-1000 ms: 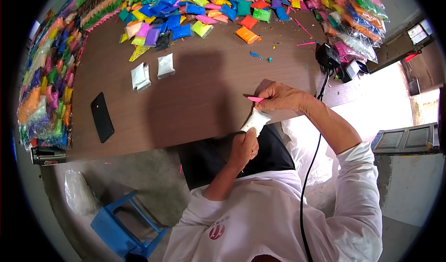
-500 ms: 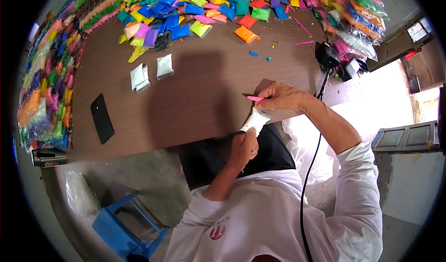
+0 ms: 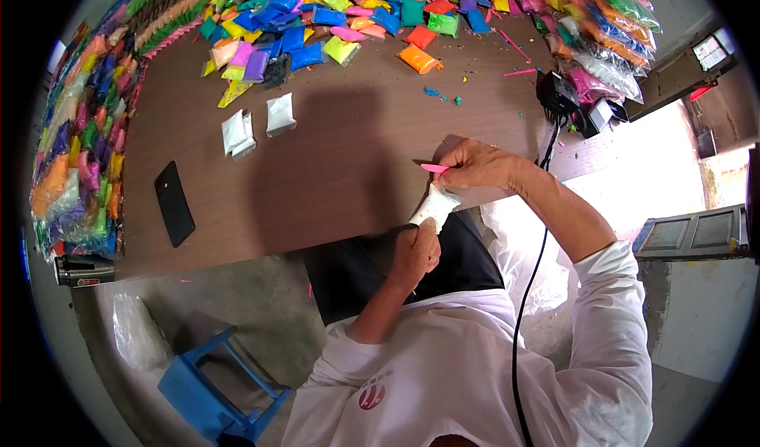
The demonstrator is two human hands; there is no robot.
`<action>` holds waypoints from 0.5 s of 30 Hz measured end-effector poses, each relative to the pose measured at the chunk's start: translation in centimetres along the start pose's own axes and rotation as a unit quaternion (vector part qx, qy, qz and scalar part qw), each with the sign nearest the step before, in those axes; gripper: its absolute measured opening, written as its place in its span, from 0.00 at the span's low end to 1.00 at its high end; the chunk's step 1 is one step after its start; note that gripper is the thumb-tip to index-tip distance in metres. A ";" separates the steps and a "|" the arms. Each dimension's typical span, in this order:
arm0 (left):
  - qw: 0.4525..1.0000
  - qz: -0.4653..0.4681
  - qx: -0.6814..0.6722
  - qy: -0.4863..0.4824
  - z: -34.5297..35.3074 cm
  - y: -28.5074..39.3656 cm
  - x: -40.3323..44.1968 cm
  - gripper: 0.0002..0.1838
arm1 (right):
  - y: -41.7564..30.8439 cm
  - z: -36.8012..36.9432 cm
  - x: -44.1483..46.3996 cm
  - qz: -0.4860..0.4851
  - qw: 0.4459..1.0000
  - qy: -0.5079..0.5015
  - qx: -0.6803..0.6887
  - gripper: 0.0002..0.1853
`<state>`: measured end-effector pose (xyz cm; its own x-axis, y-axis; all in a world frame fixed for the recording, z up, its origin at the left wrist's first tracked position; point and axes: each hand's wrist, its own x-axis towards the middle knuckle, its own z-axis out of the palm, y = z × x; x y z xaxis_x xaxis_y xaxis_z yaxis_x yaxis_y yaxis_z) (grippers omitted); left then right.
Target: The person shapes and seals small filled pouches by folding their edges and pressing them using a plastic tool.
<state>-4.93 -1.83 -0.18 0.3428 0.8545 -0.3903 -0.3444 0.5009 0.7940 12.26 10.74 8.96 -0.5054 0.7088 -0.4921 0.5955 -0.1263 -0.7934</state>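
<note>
A white packet (image 3: 437,206) is pinched at its lower end by my left hand (image 3: 417,252), just off the table's front edge. My right hand (image 3: 477,164) is closed on a small pink tool (image 3: 434,168), whose flat end points left. The fingers of that hand are at the packet's upper end; whether they also grip it is hard to make out. Two more white packets (image 3: 238,133) lie together on the brown table (image 3: 332,154), and another white packet (image 3: 281,114) lies to their right.
Colourful packets (image 3: 309,55) cover the table's back. Bagged packets are stacked at the left (image 3: 79,154) and right (image 3: 609,35). A black phone (image 3: 174,204), a metal flask (image 3: 84,271) and black adapters (image 3: 558,95) lie near the edges. A blue stool (image 3: 210,391) stands on the floor.
</note>
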 end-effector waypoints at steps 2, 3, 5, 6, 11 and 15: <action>1.000 -0.010 -0.012 -0.011 -0.1 -0.1 0.1 0.30 | 0.2 0.0 0.1 0.003 1.000 -0.001 0.001 0.12; 1.000 -0.010 -0.011 -0.011 -0.1 -0.1 0.1 0.30 | 0.2 0.0 0.2 0.005 1.000 -0.002 0.002 0.12; 1.000 -0.015 -0.013 -0.005 0.0 -0.1 0.0 0.30 | 0.2 0.1 0.2 0.006 1.000 0.000 0.002 0.12; 1.000 -0.015 -0.013 -0.005 0.0 0.0 0.0 0.30 | 0.1 0.1 0.2 0.007 1.000 0.002 0.000 0.12; 1.000 -0.014 -0.016 -0.004 0.2 0.1 0.0 0.29 | -0.4 0.6 0.1 -0.058 0.995 0.042 -0.065 0.08; 1.000 -0.017 -0.018 -0.005 0.2 0.4 -0.1 0.30 | -0.3 0.2 0.7 -0.261 0.949 0.044 -0.173 0.05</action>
<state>-4.92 -1.71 0.25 0.3637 0.8354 -0.4121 -0.3640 0.5347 0.7627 11.58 11.12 8.79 -0.7429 0.6691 -0.0196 0.4548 0.4830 -0.7483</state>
